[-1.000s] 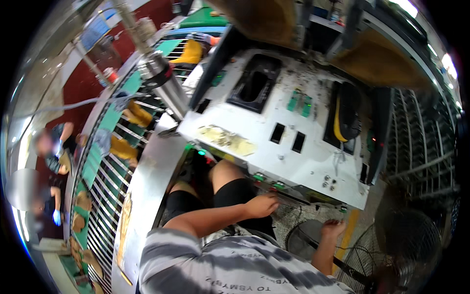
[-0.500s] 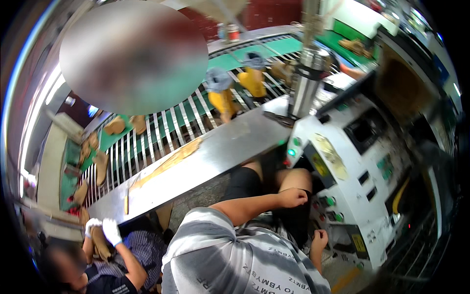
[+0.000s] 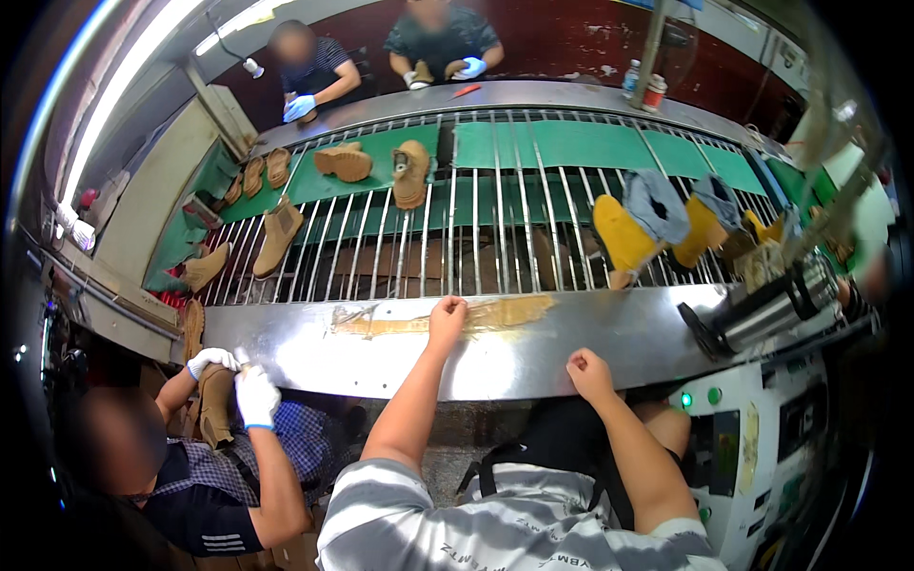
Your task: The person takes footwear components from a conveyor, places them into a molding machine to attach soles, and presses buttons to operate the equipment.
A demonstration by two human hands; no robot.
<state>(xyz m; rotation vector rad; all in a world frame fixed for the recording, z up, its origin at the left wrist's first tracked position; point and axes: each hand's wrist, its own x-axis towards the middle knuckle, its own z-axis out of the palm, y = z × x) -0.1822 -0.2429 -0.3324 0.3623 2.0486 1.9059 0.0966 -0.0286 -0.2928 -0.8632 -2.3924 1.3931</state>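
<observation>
My left hand (image 3: 446, 324) is curled closed over the metal ledge (image 3: 514, 357), beside a strip of brown tape (image 3: 509, 312) stuck to it. No object shows in its fingers. My right hand (image 3: 592, 374), also loosely closed with nothing visible in it, hovers above the ledge's front edge. Beyond the ledge runs a conveyor of metal rollers (image 3: 473, 228). Nearest my right hand on the rollers is a yellow boot (image 3: 624, 233) with a blue-grey upper part. A second yellow boot (image 3: 700, 228) stands right of it.
At left a co-worker in white gloves (image 3: 257, 395) holds a brown boot (image 3: 216, 404). Two people work across the conveyor. Tan boots (image 3: 279, 238) lie on the rollers and green mats (image 3: 371, 181). A steel flask (image 3: 776, 309) and a white control panel (image 3: 752, 428) are at right.
My view has swung from the machine at right to the conveyor. Both hands have moved from near the control panel and my lap to over the ledge.
</observation>
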